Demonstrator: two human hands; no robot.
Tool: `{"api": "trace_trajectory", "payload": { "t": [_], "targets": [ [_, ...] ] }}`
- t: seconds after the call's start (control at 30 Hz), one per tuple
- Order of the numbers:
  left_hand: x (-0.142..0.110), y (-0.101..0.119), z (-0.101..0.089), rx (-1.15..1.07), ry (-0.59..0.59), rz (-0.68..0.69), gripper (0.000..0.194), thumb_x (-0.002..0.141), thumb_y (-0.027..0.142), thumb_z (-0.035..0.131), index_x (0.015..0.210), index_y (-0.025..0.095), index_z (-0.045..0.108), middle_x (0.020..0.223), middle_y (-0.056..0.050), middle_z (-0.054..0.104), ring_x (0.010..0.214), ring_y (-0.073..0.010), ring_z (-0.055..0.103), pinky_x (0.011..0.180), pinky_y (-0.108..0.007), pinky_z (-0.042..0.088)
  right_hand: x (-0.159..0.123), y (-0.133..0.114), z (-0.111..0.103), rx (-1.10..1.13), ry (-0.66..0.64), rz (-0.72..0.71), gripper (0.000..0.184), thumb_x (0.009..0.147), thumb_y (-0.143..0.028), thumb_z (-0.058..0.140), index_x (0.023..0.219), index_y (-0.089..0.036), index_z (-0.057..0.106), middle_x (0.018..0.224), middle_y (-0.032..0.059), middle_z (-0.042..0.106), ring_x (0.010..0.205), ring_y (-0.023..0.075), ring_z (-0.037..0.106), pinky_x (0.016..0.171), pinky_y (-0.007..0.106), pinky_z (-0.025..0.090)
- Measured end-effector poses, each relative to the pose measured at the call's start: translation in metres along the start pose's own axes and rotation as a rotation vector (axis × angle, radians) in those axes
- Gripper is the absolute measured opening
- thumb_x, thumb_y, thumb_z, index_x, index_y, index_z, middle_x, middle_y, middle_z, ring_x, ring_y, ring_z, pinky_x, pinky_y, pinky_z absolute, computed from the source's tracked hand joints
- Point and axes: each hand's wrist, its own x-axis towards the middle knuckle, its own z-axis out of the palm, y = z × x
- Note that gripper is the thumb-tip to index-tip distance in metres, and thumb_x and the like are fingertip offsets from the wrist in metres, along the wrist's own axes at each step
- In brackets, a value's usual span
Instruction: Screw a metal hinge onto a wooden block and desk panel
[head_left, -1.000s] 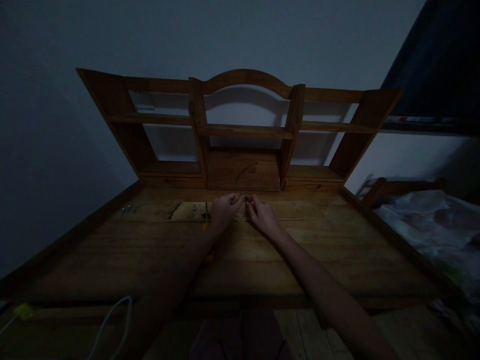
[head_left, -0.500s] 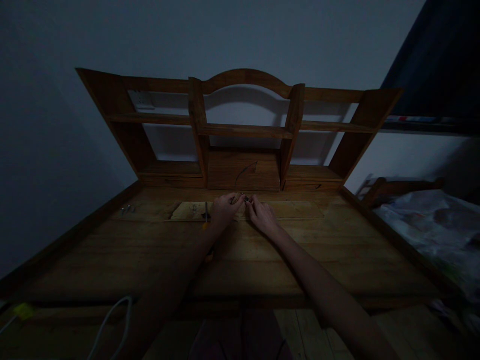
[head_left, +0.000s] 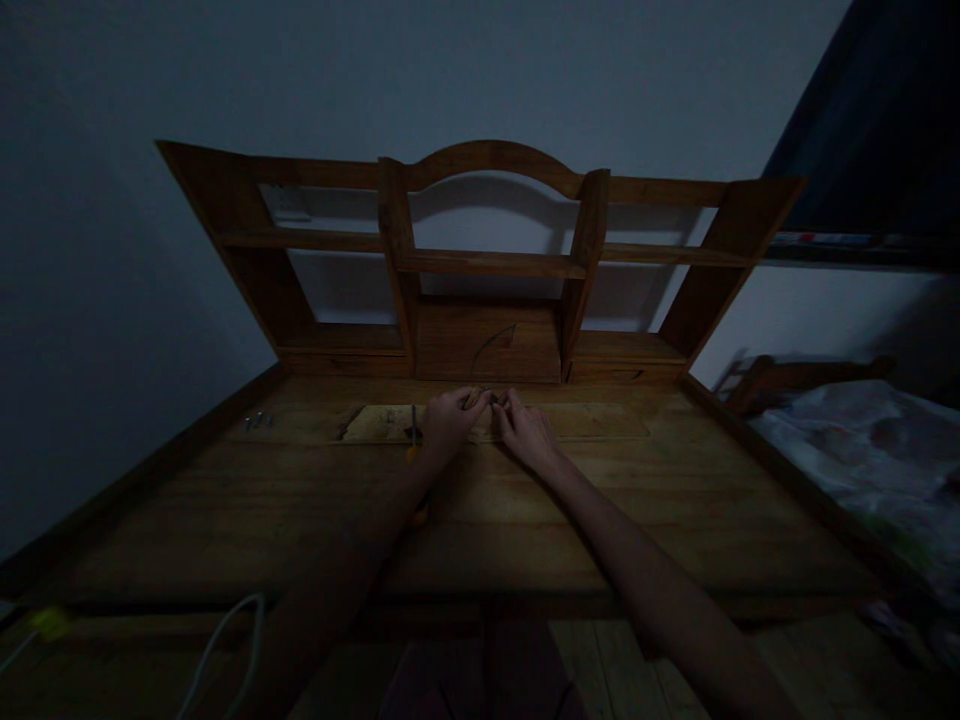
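Both hands meet over a long pale wooden board [head_left: 592, 421] that lies across the desk. My left hand [head_left: 448, 418] is closed, thumb and fingers pinched around something small and dark. Close beside it, my right hand [head_left: 523, 425] is closed too, its fingertips pinched at the same spot. What they hold is too small and dim to name. A screwdriver-like tool [head_left: 413, 425] with a thin shaft and yellow-orange handle lies by my left wrist, partly hidden under the forearm. Several small metal pieces [head_left: 259, 420] rest on the desk at the left.
A wooden shelf unit [head_left: 489, 262] stands at the back of the desk [head_left: 525, 550]. Raised edges border the desk left and right. A white cable [head_left: 255, 640] loops at the lower left, near a yellow object [head_left: 49, 623]. A plastic-covered heap [head_left: 862, 440] lies at the right.
Both hands stay over the board with almost no movement; the right fingertips shift very slightly. The camera view moves a little.
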Motion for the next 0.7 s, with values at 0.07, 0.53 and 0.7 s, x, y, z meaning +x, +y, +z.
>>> {"api": "trace_trajectory", "payload": {
  "t": [0.07,0.53,0.7],
  "targets": [
    [-0.0001,0.0005,-0.0011,-0.004,-0.001,0.007,0.046,0.087,0.057,0.054,0.061,0.018,0.057,0.057,0.003,0.044,0.055,-0.0109,0.032,0.056,-0.027,0.019,-0.0007,-0.0004,-0.0006,0.003,-0.002,0.006,0.036,0.104,-0.046,0.032,0.120,-0.020,0.051,0.082,0.0059,0.074,0.072,0.0220,0.069,0.065,0.028,0.038],
    [-0.0004,0.0006,-0.0014,-0.028,-0.006,0.014,0.049,0.087,0.058,0.052,0.060,0.018,0.054,0.056,0.004,0.040,0.055,-0.0106,0.033,0.057,-0.027,0.022,-0.0004,0.0004,0.0010,0.017,0.007,-0.033,0.034,0.104,-0.046,0.031,0.117,-0.021,0.050,0.084,0.0058,0.074,0.074,0.0226,0.070,0.065,0.029,0.037],
    [0.0000,-0.0006,-0.0008,-0.021,0.003,0.019,0.049,0.086,0.059,0.054,0.059,0.018,0.054,0.054,0.004,0.039,0.054,-0.0103,0.030,0.056,-0.027,0.020,0.0002,0.0019,0.0013,0.005,0.029,-0.021,0.042,0.104,-0.053,0.027,0.110,-0.021,0.054,0.089,0.0069,0.075,0.078,0.0221,0.070,0.067,0.029,0.038]
  ]
}}
